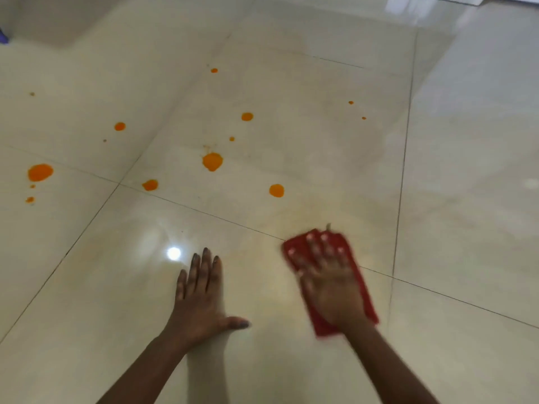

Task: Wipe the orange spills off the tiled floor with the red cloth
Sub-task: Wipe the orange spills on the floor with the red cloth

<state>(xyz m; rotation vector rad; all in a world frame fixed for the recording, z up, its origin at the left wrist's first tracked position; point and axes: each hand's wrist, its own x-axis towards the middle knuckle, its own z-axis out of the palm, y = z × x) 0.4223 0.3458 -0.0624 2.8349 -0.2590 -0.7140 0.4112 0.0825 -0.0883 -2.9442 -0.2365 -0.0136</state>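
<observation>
The tiled floor [291,365] is glossy and cream-coloured, crossed by thin dark grout lines, and a bright light reflection [173,253] shines on the tile just far and left of the left hand [201,301]. That hand lies palm down on the bare tile at near centre, its four fingers straight and close together, pointing away, with the thumb stretched out to the right. To its right, the right hand [331,287] presses flat on the red cloth [293,247], which lies on the floor across a grout line at near right. The hand and cloth are blurred, so the fingers look spread and straight over the far end of the cloth, though exactly how they lie is hard to tell. The cloth shows beyond the hand on the left, right and near sides. The orange spills sit farther out and mostly to the left, all apart from the cloth. The closest is a round drop [276,190] just beyond the cloth. Farther left are a larger blot [212,161] and a smaller smear [150,185] beside a grout line. A big puddle [40,172] lies at the left edge with tiny specks below it. More drops [247,116] dot the tiles farther away, including one [120,126] to the left and small flecks [351,102] on the far right.
</observation>
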